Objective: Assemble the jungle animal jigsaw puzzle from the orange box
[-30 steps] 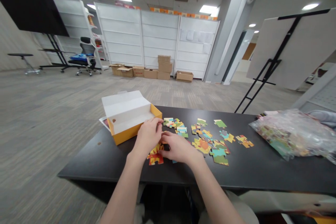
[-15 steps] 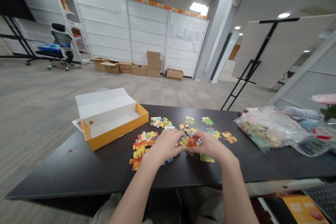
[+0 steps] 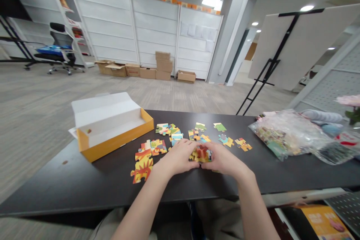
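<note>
Joined puzzle pieces (image 3: 201, 153) lie between my two hands at the middle of the dark table. My left hand (image 3: 184, 156) curves round their left side, its thumb at the near edge. From the right, my right hand (image 3: 221, 157) grips the same pieces, thumb near the left one. A joined red and yellow section (image 3: 143, 165) lies left of my hands. Behind it is a green and blue section (image 3: 168, 129). More pieces lie beyond my hands, among them a green one (image 3: 219, 126) and an orange and yellow one (image 3: 243, 144).
An open yellow box (image 3: 118, 140) with a white lid stands at the table's left. Clear plastic bags (image 3: 289, 131) with colourful contents lie at the right. The dark table (image 3: 107, 183) has its near edge under my forearms. Beyond stand cardboard boxes (image 3: 164, 66) and an easel.
My hands have come closer together and now close round the pieces between them. The view has shifted slightly, so the box and table appear further left.
</note>
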`<state>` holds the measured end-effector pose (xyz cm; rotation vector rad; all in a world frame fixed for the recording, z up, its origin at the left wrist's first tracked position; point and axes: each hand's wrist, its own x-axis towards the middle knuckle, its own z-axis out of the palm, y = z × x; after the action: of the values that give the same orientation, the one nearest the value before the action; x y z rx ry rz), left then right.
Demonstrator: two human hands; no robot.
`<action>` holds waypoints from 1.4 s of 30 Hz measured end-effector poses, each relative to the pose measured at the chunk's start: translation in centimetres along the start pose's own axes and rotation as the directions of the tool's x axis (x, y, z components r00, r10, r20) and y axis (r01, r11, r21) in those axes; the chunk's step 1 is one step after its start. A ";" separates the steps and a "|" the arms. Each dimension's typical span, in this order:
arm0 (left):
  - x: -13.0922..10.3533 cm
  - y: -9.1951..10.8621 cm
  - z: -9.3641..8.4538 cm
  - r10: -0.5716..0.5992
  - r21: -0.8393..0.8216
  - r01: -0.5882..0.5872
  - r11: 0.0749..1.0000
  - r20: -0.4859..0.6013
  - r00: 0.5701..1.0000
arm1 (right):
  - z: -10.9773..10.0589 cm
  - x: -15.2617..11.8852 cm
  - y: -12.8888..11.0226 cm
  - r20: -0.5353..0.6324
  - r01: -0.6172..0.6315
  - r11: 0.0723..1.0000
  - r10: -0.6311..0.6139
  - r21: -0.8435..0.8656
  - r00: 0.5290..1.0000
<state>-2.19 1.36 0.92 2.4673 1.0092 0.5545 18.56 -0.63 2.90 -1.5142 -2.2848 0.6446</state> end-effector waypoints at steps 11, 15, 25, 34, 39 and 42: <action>-0.3 0.1 -0.1 -0.049 0.016 0.048 0.999 0.016 0.999 | -3.2 -3.1 4.5 -0.034 -0.293 0.955 0.291 -0.044 0.956; -0.5 0.3 -0.4 -0.116 0.139 0.115 0.984 -0.001 0.993 | -2.8 -3.3 5.0 -0.023 -0.294 0.950 0.294 -0.100 0.956; -0.5 -0.1 -0.9 -0.123 0.197 0.156 0.968 -0.171 0.978 | -2.3 -2.3 4.0 -0.037 -0.228 0.970 0.225 -0.084 0.974; -0.9 0.8 -1.3 -0.026 0.001 0.027 1.000 -0.254 0.967 | -0.9 -0.7 4.5 -0.063 -0.183 0.981 0.186 0.060 0.980; -1.1 1.4 -1.4 -0.023 -0.022 0.019 1.000 -0.234 0.972 | 0.3 0.6 4.7 -0.108 -0.130 0.978 0.149 0.165 0.983; -1.1 1.8 -1.1 -0.003 -0.001 0.003 1.000 -0.171 0.985 | 0.3 0.8 4.8 -0.094 -0.068 0.940 0.105 0.335 0.990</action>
<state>-2.45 -0.31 2.51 2.4495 1.0768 0.7770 21.78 1.69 0.09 -1.4513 -1.9194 0.8950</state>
